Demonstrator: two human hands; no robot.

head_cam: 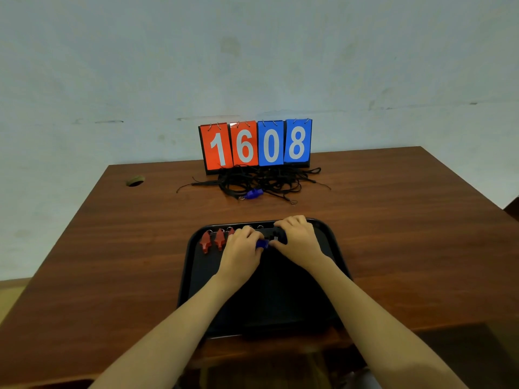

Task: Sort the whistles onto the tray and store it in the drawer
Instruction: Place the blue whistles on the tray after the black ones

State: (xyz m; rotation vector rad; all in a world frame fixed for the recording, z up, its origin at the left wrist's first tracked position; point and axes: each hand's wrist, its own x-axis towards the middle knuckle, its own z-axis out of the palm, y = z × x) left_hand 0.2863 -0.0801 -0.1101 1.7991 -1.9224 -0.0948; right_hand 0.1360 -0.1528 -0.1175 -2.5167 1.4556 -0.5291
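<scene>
Both hands meet at the far edge of the black tray (pixel 196 276), left hand (pixel 241 252) pinching a blue whistle (pixel 262 243), right hand (pixel 299 238) curled over dark whistles beside it; its grip is unclear. A knuckle may knock the red whistles (pixel 212 240) out of line. Further back on the bench (pixel 112 248), one blue whistle (pixel 254 194) lies in tangled lanyards (pixel 266 179) and could drag them.

Two bare forearms, left hand (pixel 242 249), right hand (pixel 298 239), no sleeves.
</scene>
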